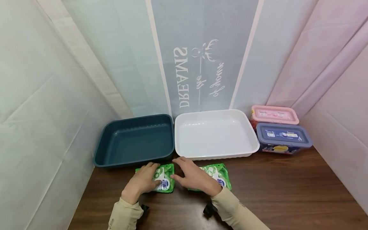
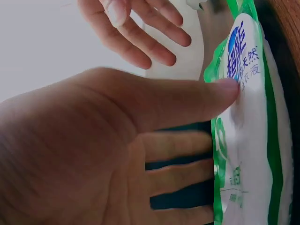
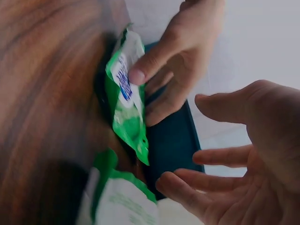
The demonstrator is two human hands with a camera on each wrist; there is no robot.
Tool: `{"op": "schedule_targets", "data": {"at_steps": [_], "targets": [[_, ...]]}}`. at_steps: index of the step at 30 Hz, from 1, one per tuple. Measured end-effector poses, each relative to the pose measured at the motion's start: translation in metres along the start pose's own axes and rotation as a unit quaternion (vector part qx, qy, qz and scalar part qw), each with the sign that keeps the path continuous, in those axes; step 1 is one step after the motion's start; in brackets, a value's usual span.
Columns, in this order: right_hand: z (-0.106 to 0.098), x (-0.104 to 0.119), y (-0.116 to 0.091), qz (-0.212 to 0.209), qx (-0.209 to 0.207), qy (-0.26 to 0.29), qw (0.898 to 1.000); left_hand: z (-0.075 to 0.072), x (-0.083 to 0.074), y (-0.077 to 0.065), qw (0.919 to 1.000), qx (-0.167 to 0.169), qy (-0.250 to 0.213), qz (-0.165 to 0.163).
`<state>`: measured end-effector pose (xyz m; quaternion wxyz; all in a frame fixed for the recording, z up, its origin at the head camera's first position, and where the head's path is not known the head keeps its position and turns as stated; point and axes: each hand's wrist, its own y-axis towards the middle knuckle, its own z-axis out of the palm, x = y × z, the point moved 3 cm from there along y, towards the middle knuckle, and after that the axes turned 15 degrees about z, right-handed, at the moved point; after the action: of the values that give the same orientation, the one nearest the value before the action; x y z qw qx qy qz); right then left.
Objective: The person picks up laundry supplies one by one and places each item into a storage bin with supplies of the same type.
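Observation:
A green and white detergent pouch (image 1: 168, 175) lies flat on the table in front of the dark teal tray. My left hand (image 1: 142, 180) rests on its left part, fingers spread and fairly straight. In the left wrist view the thumb touches the printed face of this pouch (image 2: 251, 122). A second, similar pouch (image 1: 221, 174) lies to the right, in front of the white tray, partly hidden by my right arm. My right hand (image 1: 192, 174) hovers between the two pouches with its fingers apart, holding nothing.
The teal tray (image 1: 133, 162) and the white tray (image 1: 215, 156) stand side by side at the back. Two lidded boxes, one pink (image 1: 274, 115) and one blue (image 1: 284, 135), sit right of them. Fabric walls (image 1: 57, 127) enclose the brown table (image 1: 287, 191).

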<state>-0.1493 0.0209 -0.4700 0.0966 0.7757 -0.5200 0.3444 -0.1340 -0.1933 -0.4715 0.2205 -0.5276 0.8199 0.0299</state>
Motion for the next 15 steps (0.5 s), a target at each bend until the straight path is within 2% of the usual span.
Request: {"op": "schedule_targets", "data": {"at_steps": [8, 15], "targets": [[0.011, -0.002, 0.004, 0.016, 0.021, 0.032, 0.999, -0.002, 0.000, 0.000, 0.9999, -0.010, 0.012, -0.006], [0.016, -0.003, 0.005, 0.027, 0.039, 0.081, 0.996, 0.001, 0.009, 0.004, 0.9992, -0.010, -0.039, -0.002]]}}
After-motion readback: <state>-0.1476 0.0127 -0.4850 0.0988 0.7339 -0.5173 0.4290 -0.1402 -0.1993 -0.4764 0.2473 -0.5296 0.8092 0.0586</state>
